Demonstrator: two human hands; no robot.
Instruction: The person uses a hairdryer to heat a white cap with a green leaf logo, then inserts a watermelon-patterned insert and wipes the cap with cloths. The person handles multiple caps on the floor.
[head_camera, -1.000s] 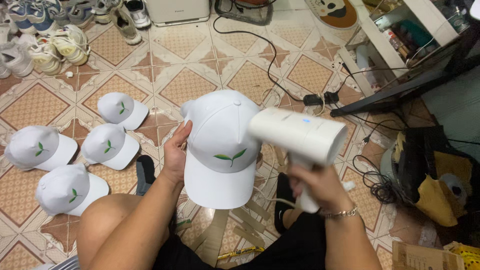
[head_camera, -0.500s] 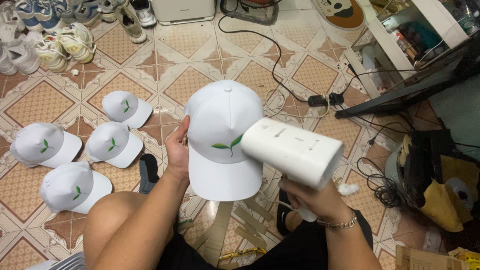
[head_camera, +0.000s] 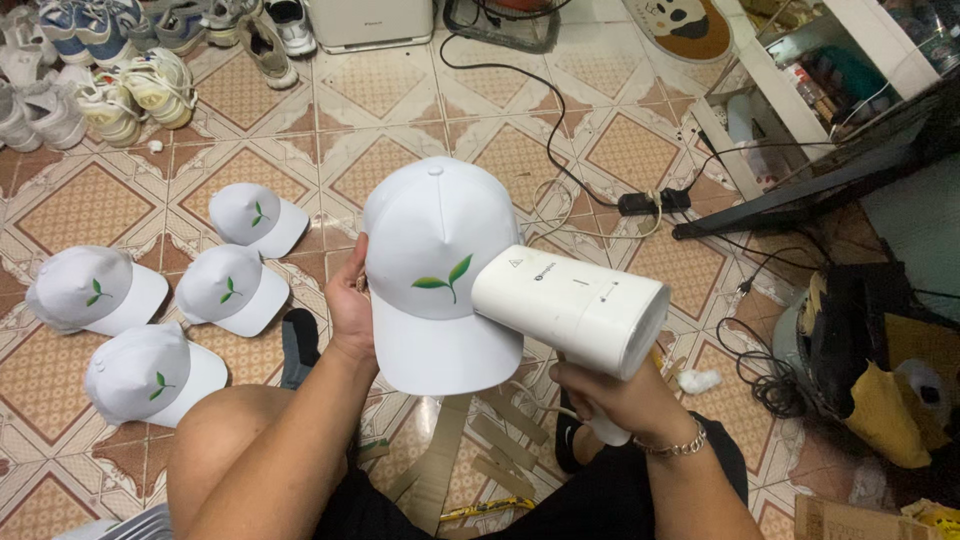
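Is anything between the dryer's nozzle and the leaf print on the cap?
Nothing visible. The white dryer, in the right hand, points its nozzle right beside the green leaf print on the cap, which the left hand holds at its side.

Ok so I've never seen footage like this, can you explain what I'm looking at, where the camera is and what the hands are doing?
The camera sits on a person's head and looks down, so you see their own arms and knee from above. They sit on a tiled floor. The left hand holds up a white cap with a green leaf mark. The right hand grips a white handheld dryer, its nozzle close to the cap's front. Four more caps of the same kind lie on the floor to the left. Further off are shoes, a black cable running to a plug, and a shelf on the right.
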